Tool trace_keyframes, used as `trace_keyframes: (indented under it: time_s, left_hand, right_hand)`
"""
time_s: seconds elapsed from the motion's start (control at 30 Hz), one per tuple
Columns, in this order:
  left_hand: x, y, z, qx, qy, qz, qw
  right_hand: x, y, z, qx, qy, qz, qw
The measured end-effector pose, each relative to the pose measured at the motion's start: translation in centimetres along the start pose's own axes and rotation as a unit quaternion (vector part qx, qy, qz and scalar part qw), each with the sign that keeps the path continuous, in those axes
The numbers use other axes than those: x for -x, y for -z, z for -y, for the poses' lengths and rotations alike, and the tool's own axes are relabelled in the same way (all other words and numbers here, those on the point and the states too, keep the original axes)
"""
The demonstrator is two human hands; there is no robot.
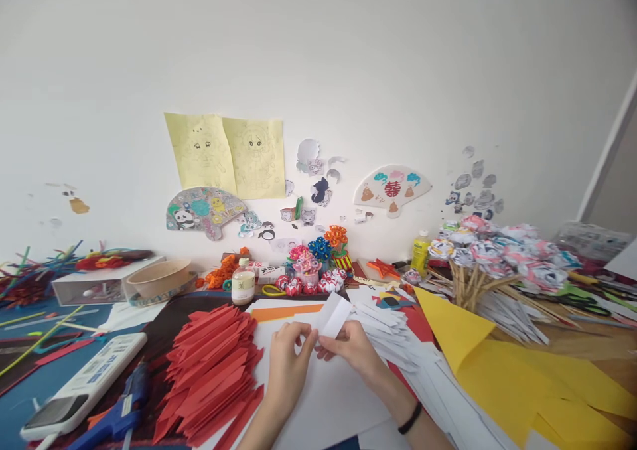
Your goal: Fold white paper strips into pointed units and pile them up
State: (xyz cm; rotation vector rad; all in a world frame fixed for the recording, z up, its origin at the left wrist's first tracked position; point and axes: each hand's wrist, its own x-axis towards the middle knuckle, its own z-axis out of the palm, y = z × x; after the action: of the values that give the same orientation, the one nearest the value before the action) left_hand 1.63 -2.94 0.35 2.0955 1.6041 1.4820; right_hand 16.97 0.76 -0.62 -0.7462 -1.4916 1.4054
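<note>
A small piece of folded white paper (334, 316) is pinched between my two hands, over a white sheet (343, 403) on the table. My left hand (291, 354) grips its lower left end with thumb and fingertips. On the other side, my right hand (351, 347) has its thumb on the lower edge, with the fingers curled behind the paper. A heap of folded red paper strips (213, 370) lies left of my left hand. Beyond my right hand is a pile of white paper strips (383, 334).
A blue glue gun (122, 403) and a white power strip (89, 383) lie at left. Yellow paper sheets (517, 370) spread at right, below a bunch of paper flowers on sticks (497, 251). A small glass jar (243, 283) and several colourful flower ornaments (318, 257) stand near the wall.
</note>
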Motion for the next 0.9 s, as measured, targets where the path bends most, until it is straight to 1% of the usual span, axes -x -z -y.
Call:
trace_keyframes:
  time_s: [0.2,0.4,0.47,0.57,0.7,0.9]
  left_hand:
    - [-0.3,0.3,-0.2,0.049,0.023,0.025,0.998]
    - [-0.3,0.7,-0.4,0.06,0.025,0.019,0.998]
    - [-0.3,0.6,-0.5,0.077,0.035,0.032,0.996]
    - [-0.4,0.6,-0.5,0.103,0.052,0.071,0.991]
    - [-0.2,0.4,-0.7,0.123,0.048,0.1,0.986]
    - [0.0,0.2,-0.7,0.166,0.036,0.099,0.981]
  right_hand:
    - [0.2,-0.1,0.5,0.015,0.02,-0.002,1.0]
    - [0.5,-0.1,0.7,0.027,0.017,0.004,0.999]
    - [0.4,0.0,0.7,0.033,0.017,-0.005,0.999]
    - [0.3,0.2,0.8,0.031,0.023,-0.029,0.999]
    - [0.4,0.2,1.1,0.015,0.042,-0.046,0.998]
    - [0.5,-0.3,1.1,-0.02,0.031,-0.042,0.998]
